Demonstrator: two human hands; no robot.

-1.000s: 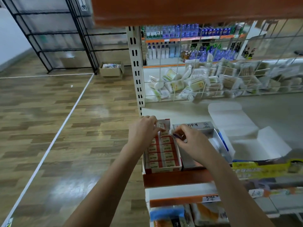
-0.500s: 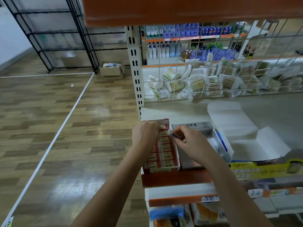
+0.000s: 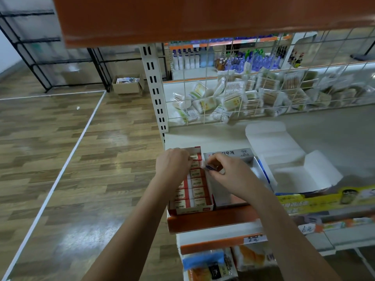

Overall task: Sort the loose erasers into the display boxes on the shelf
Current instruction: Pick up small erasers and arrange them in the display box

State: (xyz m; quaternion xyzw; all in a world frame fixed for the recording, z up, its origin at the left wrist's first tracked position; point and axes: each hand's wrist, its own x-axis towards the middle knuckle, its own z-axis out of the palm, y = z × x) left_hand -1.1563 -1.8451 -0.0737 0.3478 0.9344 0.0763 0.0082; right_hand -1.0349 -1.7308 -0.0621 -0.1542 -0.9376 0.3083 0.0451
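A red display box [image 3: 205, 208] at the shelf's left front corner holds two rows of red-and-white erasers [image 3: 196, 191]. My left hand [image 3: 173, 165] reaches into its far end, fingers curled onto the back erasers. My right hand [image 3: 227, 175] hovers over the border between this box and a grey display box [image 3: 250, 159] beside it, pinching a small dark blue eraser [image 3: 210, 168] between thumb and fingers. The grey box's lid carries Korean lettering; my right hand hides most of its inside.
An open white box with raised flaps [image 3: 294, 165] lies to the right on the grey shelf board [image 3: 334, 128]. A wire grid [image 3: 243, 88] backs the shelf. An orange shelf [image 3: 182, 17] overhangs above. A cardboard carton [image 3: 126, 86] stands on the wooden floor.
Both hands stayed at the far end of the red box. My left hand slid slightly deeper over the back erasers; my right hand keeps pinching the blue eraser.
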